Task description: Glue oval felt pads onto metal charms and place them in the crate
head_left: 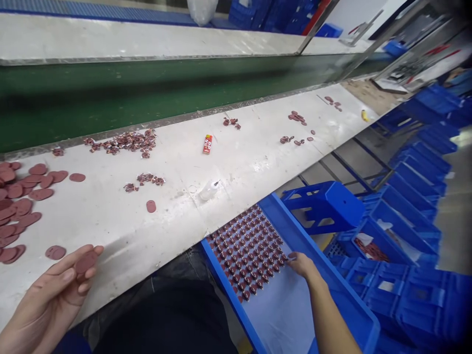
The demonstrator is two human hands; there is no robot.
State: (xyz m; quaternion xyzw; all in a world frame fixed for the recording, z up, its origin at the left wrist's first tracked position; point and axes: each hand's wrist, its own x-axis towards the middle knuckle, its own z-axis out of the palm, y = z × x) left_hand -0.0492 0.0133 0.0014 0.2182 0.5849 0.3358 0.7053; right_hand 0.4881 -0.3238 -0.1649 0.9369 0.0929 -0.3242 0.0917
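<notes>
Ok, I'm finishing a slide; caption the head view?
Left hand holds a flat reddish-brown disc; right hand at rows of small dark-red pieces in a blue plastic tray.

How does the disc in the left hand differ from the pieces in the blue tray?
The disc looks flat and bare; the tray pieces carry dark and pale parts. The left hand holds the disc; the tray pieces sit in rows. Both show reddish-brown.

Long white workbench (258, 157) beside green belt (165, 93), pale floor (455, 201)
</notes>
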